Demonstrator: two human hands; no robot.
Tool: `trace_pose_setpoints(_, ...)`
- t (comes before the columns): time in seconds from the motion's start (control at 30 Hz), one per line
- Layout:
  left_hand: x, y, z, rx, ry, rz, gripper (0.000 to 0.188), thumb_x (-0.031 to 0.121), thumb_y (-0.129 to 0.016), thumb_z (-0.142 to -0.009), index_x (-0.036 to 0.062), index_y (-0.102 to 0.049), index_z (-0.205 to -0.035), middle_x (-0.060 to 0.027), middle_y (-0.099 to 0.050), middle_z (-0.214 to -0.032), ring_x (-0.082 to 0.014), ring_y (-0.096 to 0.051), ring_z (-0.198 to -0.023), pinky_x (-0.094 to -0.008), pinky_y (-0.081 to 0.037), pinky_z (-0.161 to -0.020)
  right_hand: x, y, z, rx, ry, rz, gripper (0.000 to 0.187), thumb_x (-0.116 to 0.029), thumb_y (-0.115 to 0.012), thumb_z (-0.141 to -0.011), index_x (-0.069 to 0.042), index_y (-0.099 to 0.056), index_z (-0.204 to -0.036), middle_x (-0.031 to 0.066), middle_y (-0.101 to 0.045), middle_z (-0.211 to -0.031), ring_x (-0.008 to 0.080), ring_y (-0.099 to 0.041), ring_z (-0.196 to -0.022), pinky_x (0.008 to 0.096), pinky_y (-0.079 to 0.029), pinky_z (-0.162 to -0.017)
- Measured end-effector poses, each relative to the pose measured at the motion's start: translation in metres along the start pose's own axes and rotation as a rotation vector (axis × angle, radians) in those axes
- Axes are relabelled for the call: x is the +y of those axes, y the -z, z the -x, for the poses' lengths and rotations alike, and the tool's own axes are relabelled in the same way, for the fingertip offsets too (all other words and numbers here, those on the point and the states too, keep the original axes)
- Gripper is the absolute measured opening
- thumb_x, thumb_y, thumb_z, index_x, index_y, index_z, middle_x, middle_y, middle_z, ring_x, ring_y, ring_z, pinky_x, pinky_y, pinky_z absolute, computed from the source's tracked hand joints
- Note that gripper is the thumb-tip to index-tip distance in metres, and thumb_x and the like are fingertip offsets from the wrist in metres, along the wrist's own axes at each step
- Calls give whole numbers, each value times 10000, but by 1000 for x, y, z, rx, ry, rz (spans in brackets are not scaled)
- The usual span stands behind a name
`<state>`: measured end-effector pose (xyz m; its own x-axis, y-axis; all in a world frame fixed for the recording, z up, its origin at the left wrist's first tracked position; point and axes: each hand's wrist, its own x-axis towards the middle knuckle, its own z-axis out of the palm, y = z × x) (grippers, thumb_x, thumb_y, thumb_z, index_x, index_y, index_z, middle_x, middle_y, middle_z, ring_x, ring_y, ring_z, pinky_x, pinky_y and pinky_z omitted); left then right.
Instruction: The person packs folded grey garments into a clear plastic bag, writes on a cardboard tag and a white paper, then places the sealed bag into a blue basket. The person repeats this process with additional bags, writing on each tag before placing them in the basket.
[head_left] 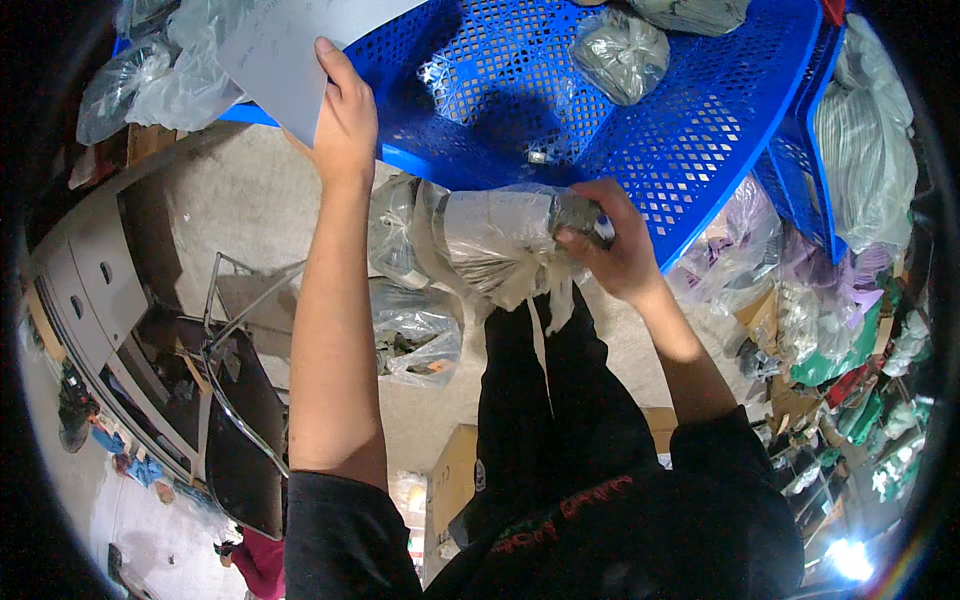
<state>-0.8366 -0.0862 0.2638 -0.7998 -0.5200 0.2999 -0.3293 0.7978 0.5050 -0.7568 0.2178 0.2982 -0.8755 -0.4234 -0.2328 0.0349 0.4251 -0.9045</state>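
Observation:
My left hand (347, 130) is closed on a large white sheet of paper (275, 65), thumb on top, over the left part of a blue basket's rim. Faint handwriting shows on the sheet. My right hand (625, 245) grips the right end of a clear plastic bag (495, 225), thumb below and fingers above. White wrapping shows through the bag, and its loose gathered plastic hangs toward my legs. Something dark grey-green fills the end in my fingers; its kind I cannot make out. The blue perforated plastic basket (690, 150) lies just beyond both hands.
Inside the basket sits a knotted clear bag (622, 57). More filled bags (405, 335) lie on the floor. A metal-framed chair (245, 430) and grey drawers (95, 290) stand left. Purple and clear plastic bags (740, 235) heap up right. A cardboard box (455, 465) is near my legs.

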Motion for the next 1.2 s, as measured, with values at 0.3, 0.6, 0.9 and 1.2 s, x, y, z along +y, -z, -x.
trace_pose_setpoints(0.3,4,3,-1,-46,15,26,556,393,-343,-1067,-65,-634,-1191,-277,-628,-1247,-479,-558,-1162,-473,-411,-1019,20,3,-12,-55,-167,-10,372,-156,-706,-923,-30,-567,-1244,83,-667,-1063,126,-573,-972,313,-496,-856)
trace_pose_setpoints(0.6,5,0,1,-31,41,40,551,390,-354,-1063,-62,-642,-1187,-277,-634,-1238,-476,-571,-1152,-476,-419,-1014,7,5,-22,1,-63,122,485,-172,-756,-853,-125,-594,-1308,150,-638,-1195,311,-649,-1013,383,-519,-888)
trace_pose_setpoints(0.9,5,0,1,-26,37,52,562,383,-361,-1059,-91,-637,-1180,-286,-626,-1246,-484,-564,-1165,-481,-414,-1027,-22,3,-21,-186,477,565,762,34,-689,-709,-380,-609,-1344,30,-557,-1336,191,-693,-783,303,-586,-593)
trace_pose_setpoints(1.2,4,-3,0,93,-72,8,523,368,-391,-1049,-63,-687,-1070,-270,-676,-1136,-482,-603,-1072,-487,-440,-983,-37,9,-16,-414,447,732,736,3,-636,-797,-449,-559,-1373,64,-486,-1433,221,-708,-819,294,-584,-547)
